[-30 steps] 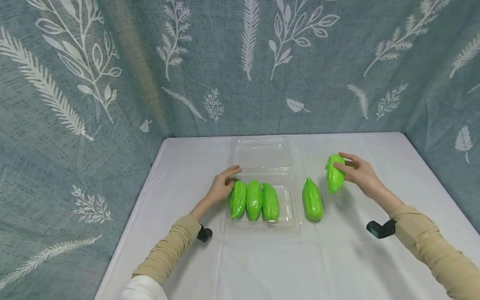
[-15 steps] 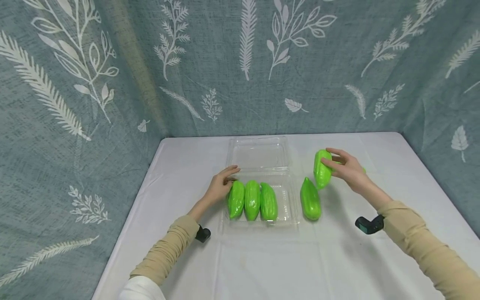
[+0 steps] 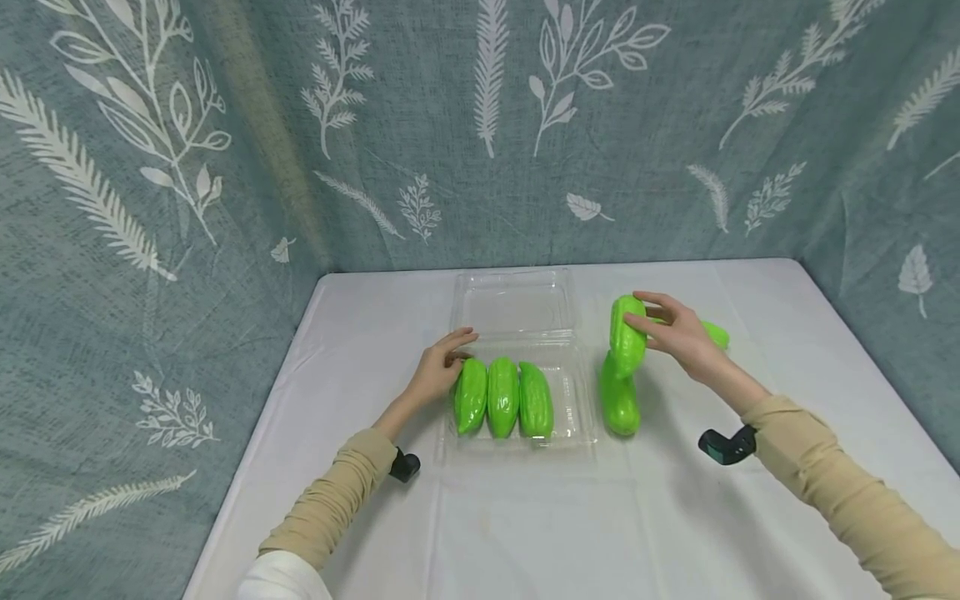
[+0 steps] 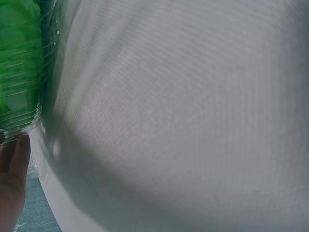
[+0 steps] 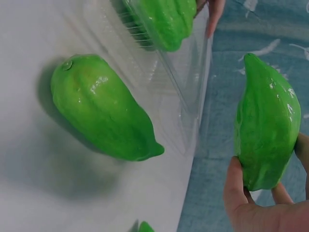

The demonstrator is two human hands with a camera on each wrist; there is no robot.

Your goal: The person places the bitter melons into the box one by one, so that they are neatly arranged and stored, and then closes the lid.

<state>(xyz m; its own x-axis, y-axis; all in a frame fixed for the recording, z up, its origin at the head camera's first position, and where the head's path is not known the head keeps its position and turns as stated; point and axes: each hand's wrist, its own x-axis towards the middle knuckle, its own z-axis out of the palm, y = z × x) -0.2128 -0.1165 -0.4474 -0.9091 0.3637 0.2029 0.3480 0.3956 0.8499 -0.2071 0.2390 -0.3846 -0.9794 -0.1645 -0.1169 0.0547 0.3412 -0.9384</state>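
Here we grip a green gourd point(image 3: 627, 335) in our right hand point(image 3: 675, 335), fingers curled round it, above another gourd point(image 3: 619, 402) lying just beside the clear tray point(image 3: 577, 417). Our left hand point(image 3: 437, 372) touches the tray's left edge, fingers seemingly relaxed, by three gourds point(image 3: 502, 397) inside.

a white table point(image 3: 525, 533) holds everything. a clear box point(image 3: 576, 417) sits on it, just beside the left hand point(image 3: 438, 375). one green veggie point(image 3: 619, 404) lies under the right hand point(image 3: 678, 333), and another green veggie point(image 3: 716, 335) lies behind that hand.
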